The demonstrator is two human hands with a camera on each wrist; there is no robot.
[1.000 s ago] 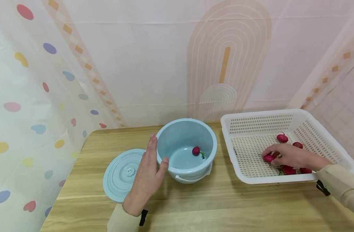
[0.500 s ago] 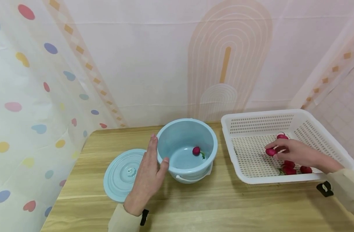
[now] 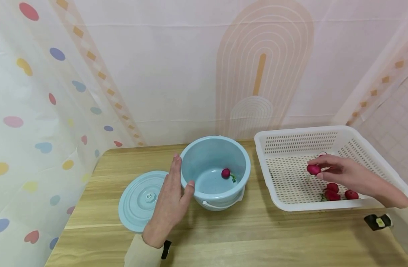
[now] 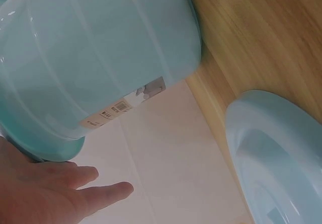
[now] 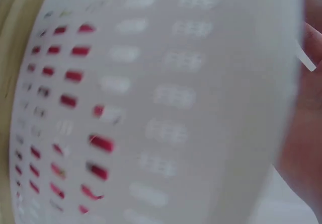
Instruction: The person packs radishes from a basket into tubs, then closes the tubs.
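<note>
My right hand (image 3: 344, 173) pinches a red radish (image 3: 313, 169) between thumb and fingers, held above the floor of the white perforated basket (image 3: 280, 205). Several more radishes (image 3: 332, 195) lie in the basket under and behind that hand. My left hand (image 3: 170, 200), fingers straight, rests at the left rim of the light blue bucket (image 3: 214, 141). Inside the bucket lies one radish (image 3: 225, 173) with a short green stem. In the left wrist view the left hand's fingers (image 4: 103, 196) show below the bucket's rim (image 4: 50, 151). The basket wall (image 5: 226, 108) hides most of the right hand in the right wrist view.
A blue lid (image 3: 137, 202) with a small knob lies on the wooden table (image 3: 224, 237), left of the bucket and partly behind the left hand. The bucket's white handle (image 3: 224, 204) hangs at its front. A patterned curtain (image 3: 163, 74) stands behind the table.
My right hand has lifted the radish from the basket floor, rising and drawing slightly back with it. The left hand stays at the bucket rim.
</note>
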